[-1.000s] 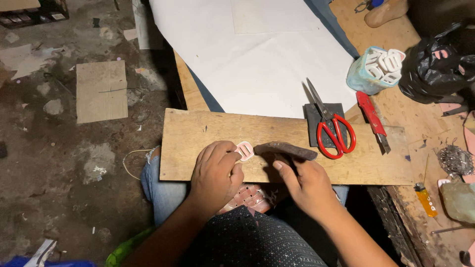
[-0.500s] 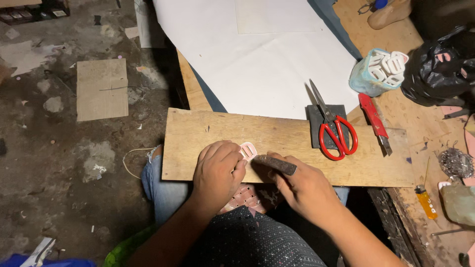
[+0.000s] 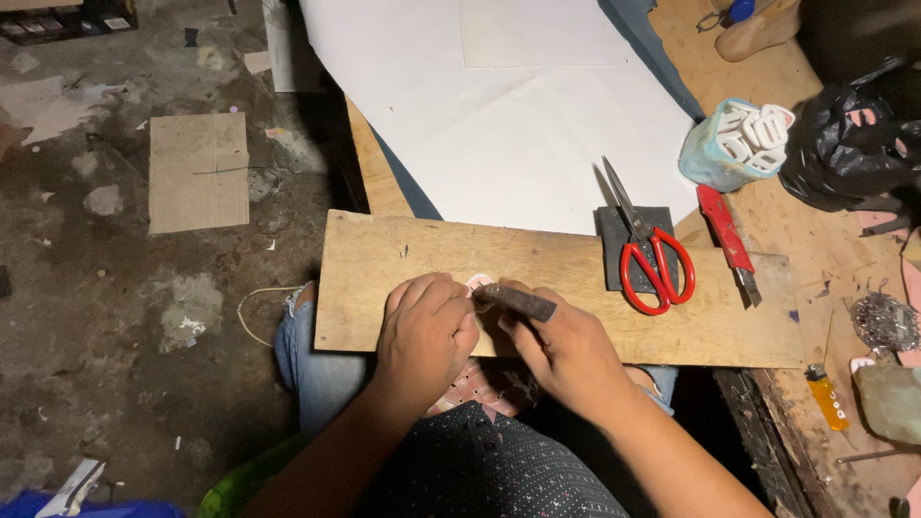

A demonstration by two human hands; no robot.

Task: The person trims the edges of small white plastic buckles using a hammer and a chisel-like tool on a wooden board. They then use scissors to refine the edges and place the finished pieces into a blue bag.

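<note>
Two hands meet over a small pink piece that lies on the wooden board across the person's knees. The left hand presses down on this piece with curled fingers, so its grip is closed on the piece and only one pale pink edge shows above the knuckles. The right hand is closed around a dark, slim tool, and the tip of the tool touches the piece just beside the left fingertips.

How far the work is, I can judge only partly. The piece is mostly hidden, so I cannot tell how much of it is already cut or trimmed. Since the tool is at its edge, it seems to me the work on this piece is in the middle and not finished.

Further out on the board, red-handled scissors rest on a dark square block, untouched. On the worktop beyond lie a red utility knife, a light blue cup full of white pieces, a large white sheet, a black plastic bag and a small yellow lighter.
</note>
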